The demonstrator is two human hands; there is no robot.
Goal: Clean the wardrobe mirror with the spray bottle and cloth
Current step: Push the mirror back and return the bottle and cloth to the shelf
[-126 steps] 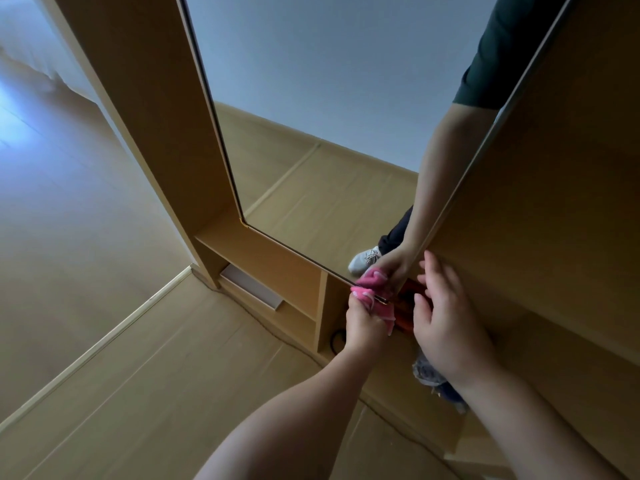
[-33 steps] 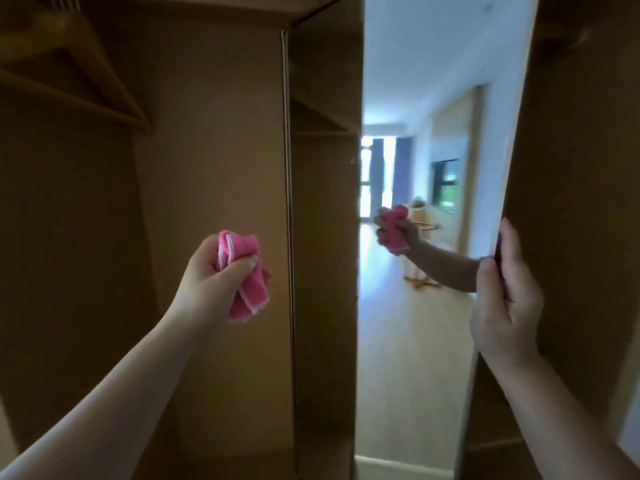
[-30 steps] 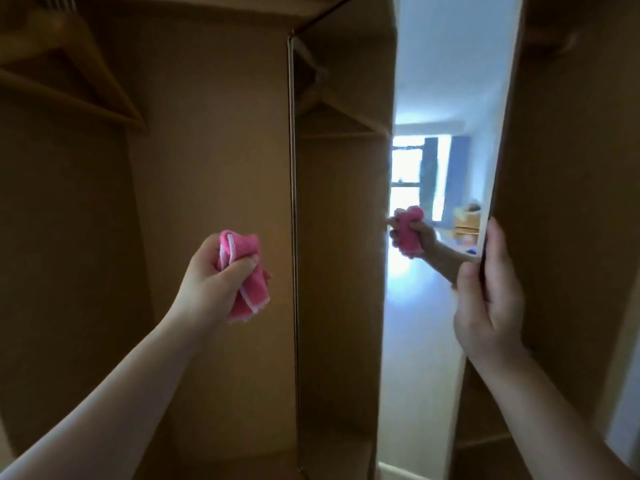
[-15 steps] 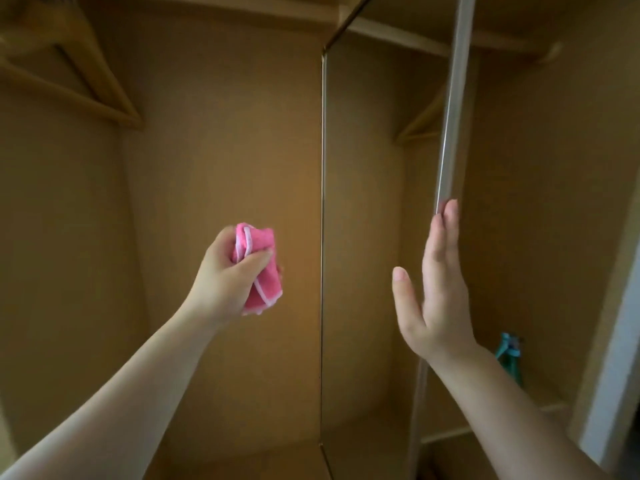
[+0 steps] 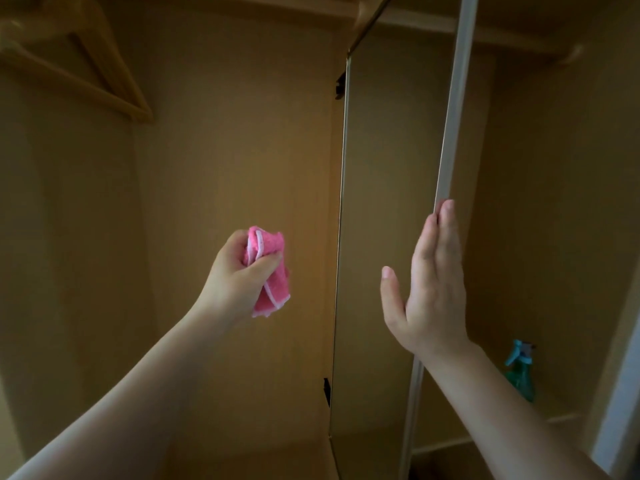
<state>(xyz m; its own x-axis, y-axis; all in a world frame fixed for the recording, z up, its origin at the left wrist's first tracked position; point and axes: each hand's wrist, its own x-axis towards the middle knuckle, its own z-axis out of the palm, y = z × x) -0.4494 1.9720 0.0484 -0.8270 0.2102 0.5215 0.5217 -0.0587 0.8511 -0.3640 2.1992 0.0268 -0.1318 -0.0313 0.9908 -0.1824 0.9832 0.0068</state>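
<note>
My left hand [image 5: 239,277] is raised in front of the wardrobe's back panel, fist closed around a bunched pink cloth [image 5: 268,271]. The mirror panel [image 5: 384,209] is swung nearly edge-on to me and reflects only the brown wardrobe inside. My right hand [image 5: 431,285] is flat and open, fingers together, with the fingertips resting against the mirror's pale outer edge [image 5: 450,133]. A teal spray bottle [image 5: 519,372] stands on a low shelf at the right, behind my right forearm, partly hidden.
Wooden hangers [image 5: 86,64] hang at the upper left. A hanging rail [image 5: 575,51] runs at the upper right. Black hinges [image 5: 340,85] hold the mirror at its left side. A pale door frame [image 5: 623,393] is at the far right.
The mirror swung from facing me to nearly edge-on. My right hand let go of its edge and now lies flat against it. The spray bottle came into view.
</note>
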